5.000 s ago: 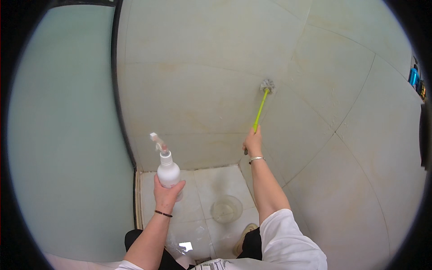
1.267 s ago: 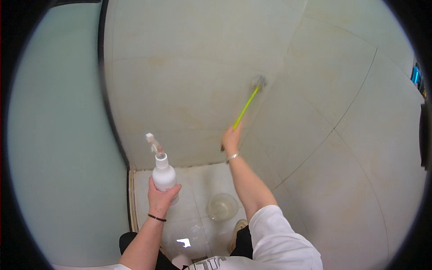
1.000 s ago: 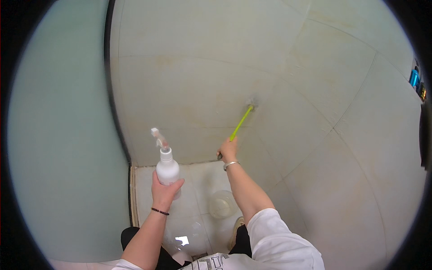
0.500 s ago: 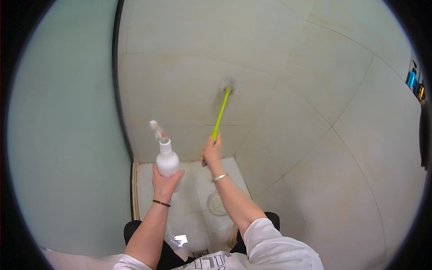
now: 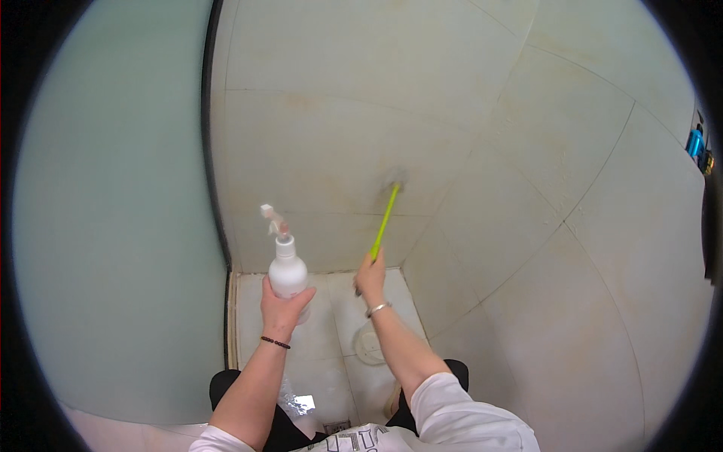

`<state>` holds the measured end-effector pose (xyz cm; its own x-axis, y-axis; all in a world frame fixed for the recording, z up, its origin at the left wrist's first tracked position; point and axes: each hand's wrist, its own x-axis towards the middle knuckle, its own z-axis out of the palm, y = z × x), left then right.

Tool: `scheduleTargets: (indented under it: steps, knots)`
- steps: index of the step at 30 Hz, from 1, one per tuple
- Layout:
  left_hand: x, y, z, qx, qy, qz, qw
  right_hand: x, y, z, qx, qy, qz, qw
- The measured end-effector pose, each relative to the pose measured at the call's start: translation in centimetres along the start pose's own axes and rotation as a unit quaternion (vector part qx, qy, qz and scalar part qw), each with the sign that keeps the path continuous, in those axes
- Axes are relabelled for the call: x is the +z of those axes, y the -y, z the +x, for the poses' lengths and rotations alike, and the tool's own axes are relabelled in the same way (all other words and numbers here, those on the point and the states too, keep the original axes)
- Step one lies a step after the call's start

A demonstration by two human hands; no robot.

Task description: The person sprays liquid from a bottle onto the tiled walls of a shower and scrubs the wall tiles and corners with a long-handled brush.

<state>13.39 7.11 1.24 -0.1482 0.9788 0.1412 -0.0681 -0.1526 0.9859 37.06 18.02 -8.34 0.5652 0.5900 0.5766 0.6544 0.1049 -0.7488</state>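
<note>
My left hand [image 5: 285, 309] is wrapped round the lower body of a white spray bottle [image 5: 288, 273], which stands upright with its pinkish-white trigger head on top. My right hand [image 5: 370, 276] grips the lower end of a scrub brush [image 5: 385, 221] with a thin lime-green handle. At the handle's far end, the brush head [image 5: 395, 181] meets the tiled wall [image 5: 339, 151]; it is blurred, so its bristles cannot be made out.
A frosted glass panel [image 5: 113, 211] with a dark edge strip rises on the left. Tiled wall continues on the right, where a blue pump bottle [image 5: 694, 142] sits near the rim. On the pale floor tiles [image 5: 316, 365] lies a round whitish cover [image 5: 369, 345].
My right hand has moved the scrub brush down the wall and slightly to the right. The spray bottle stays in my left hand. The whole view has shifted slightly.
</note>
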Motion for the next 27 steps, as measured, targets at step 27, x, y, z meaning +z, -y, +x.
scheduleTargets:
  steps: [27]
  knots:
    - [-1.1, 0.3, 0.1, -0.025, 0.003, -0.001, 1.000, -7.1, 0.2, 6.0, 0.262, 0.158, 0.299, 0.904]
